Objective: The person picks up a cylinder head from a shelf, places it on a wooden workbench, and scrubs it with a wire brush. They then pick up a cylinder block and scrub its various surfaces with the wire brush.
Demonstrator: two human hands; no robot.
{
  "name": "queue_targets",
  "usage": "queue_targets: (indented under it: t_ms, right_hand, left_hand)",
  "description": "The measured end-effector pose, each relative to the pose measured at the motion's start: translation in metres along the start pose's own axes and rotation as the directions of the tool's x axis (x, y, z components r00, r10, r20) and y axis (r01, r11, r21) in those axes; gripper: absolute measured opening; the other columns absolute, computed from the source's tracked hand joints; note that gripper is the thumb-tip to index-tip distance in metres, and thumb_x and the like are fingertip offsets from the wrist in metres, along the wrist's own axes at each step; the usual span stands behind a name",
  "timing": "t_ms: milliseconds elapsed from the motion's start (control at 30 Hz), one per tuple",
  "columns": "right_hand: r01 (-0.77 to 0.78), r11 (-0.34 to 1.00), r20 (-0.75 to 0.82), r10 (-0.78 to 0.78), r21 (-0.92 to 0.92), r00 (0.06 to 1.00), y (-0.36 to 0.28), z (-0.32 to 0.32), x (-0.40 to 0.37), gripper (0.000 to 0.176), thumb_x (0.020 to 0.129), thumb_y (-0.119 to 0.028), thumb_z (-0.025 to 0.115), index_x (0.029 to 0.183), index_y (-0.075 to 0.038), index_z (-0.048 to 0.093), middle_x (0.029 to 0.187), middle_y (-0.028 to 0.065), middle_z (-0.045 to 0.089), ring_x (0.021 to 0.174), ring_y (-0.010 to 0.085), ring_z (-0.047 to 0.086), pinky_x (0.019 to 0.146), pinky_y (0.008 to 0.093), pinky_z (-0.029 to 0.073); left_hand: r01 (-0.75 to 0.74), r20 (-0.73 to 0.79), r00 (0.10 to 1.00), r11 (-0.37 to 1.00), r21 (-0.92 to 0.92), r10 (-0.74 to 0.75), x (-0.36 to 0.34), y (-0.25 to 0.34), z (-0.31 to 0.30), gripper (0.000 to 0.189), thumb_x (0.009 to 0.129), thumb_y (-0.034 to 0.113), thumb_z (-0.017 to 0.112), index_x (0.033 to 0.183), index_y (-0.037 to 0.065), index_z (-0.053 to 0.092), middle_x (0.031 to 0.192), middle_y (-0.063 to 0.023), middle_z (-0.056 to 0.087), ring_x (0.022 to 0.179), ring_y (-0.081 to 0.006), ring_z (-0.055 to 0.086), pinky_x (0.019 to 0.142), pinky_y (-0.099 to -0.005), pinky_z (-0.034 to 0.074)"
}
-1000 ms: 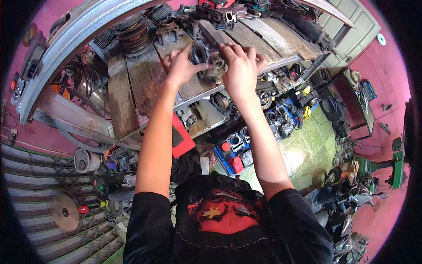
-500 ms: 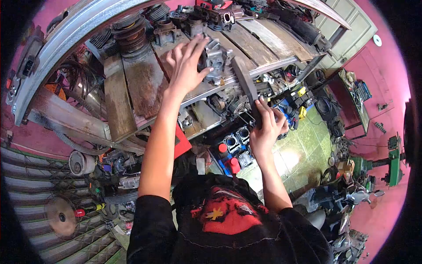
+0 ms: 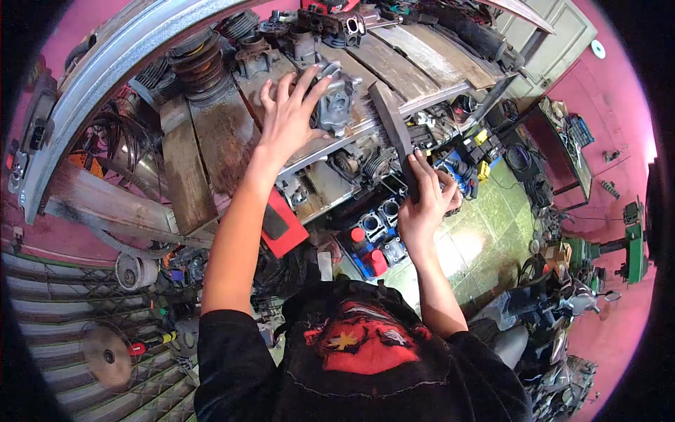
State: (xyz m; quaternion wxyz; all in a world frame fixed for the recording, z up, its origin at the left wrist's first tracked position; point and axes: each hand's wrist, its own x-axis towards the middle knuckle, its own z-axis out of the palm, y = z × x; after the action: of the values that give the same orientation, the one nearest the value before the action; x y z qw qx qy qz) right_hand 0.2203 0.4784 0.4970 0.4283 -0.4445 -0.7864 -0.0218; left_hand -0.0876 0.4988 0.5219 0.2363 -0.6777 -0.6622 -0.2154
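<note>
A grey cast-metal engine part (image 3: 337,102) rests near the front edge of the plank bench. My left hand (image 3: 290,116) is at its left side, fingers spread, with the fingertips and thumb close against it; the exact contact is hard to make out. My right hand (image 3: 425,200) is wrapped round the handle end of a long dark brush (image 3: 395,130). The brush slants up and left, its bristles facing the engine part, and its far end lies just right of that part.
Rusty stacked discs (image 3: 204,70) and more metal castings (image 3: 302,46) stand along the back of the wooden bench (image 3: 221,133). Below are a red box (image 3: 285,228), engine cylinders (image 3: 369,224) on a blue tray and a lower shelf of parts. A motorcycle (image 3: 555,306) is at right.
The engine part has turned, now showing a broad, flatter face. My left hand has shifted slightly left with fingers spread wider. My right hand keeps the brush in nearly the same place.
</note>
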Motion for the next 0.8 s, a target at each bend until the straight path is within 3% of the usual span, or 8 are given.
queue_targets:
  t_ms: [167,233,467,600,800]
  right_hand:
    - [0.005,1.0,-0.006,-0.005,0.016,1.0,0.001,0.004,0.003,0.077,0.07,0.008,0.064,0.142,-0.019,0.069,0.148,-0.0054,0.067,0.121,0.0249,0.056,0.109,0.0466,0.026]
    - [0.004,1.0,-0.01,-0.003,0.006,1.0,0.0,0.005,0.004,0.078,0.069,0.007,0.064,0.142,-0.019,0.069,0.149,-0.0055,0.067,0.123,0.0247,0.056,0.11,0.0465,0.026]
    - [-0.018,0.997,0.017,0.017,0.077,1.0,-0.007,0.01,0.01,0.08,0.068,0.01,0.064,0.142,-0.019,0.069,0.148,-0.0055,0.067,0.123,0.025,0.056,0.111,0.0473,0.026]
    - [0.029,0.996,-0.025,-0.027,0.08,0.999,-0.016,0.015,0.014,0.081,0.065,0.011,0.064,0.141,-0.019,0.069,0.148,-0.0055,0.068,0.123,0.0254,0.056,0.111,0.0471,0.026]
    - [0.035,0.998,-0.052,-0.032,0.058,0.998,-0.031,0.011,0.023,0.08,0.065,0.01,0.064,0.14,-0.019,0.07,0.148,-0.0056,0.068,0.121,0.0249,0.057,0.11,0.0467,0.027]
  left_hand:
    - [0.055,0.007,0.998,0.998,0.003,-0.055,0.007,0.001,0.003,0.126,0.05,0.057,0.1,0.159,0.026,0.045,0.163,-0.011,0.043,0.146,-0.0358,0.042,0.121,-0.0691,0.021]
    - [0.069,-0.023,0.997,0.996,0.054,-0.068,0.009,-0.002,0.007,0.135,0.045,0.063,0.099,0.16,0.02,0.042,0.161,-0.0143,0.044,0.146,-0.036,0.042,0.121,-0.0706,0.019]
    - [0.127,-0.064,0.99,0.991,0.035,-0.125,0.017,-0.019,0.007,0.131,0.046,0.055,0.102,0.155,0.011,0.044,0.153,-0.0179,0.051,0.147,-0.0348,0.042,0.122,-0.0718,0.016]
    - [0.142,-0.058,0.988,0.99,0.018,-0.141,0.024,-0.023,0.004,0.125,0.045,0.056,0.102,0.148,0.006,0.05,0.147,-0.024,0.055,0.146,-0.0392,0.042,0.123,-0.07,0.014]
    - [0.253,-0.13,0.959,0.967,-0.015,-0.253,0.023,-0.008,0.0,0.125,0.046,0.057,0.101,0.147,0.004,0.05,0.145,-0.0212,0.057,0.146,-0.0384,0.038,0.121,-0.069,0.013]
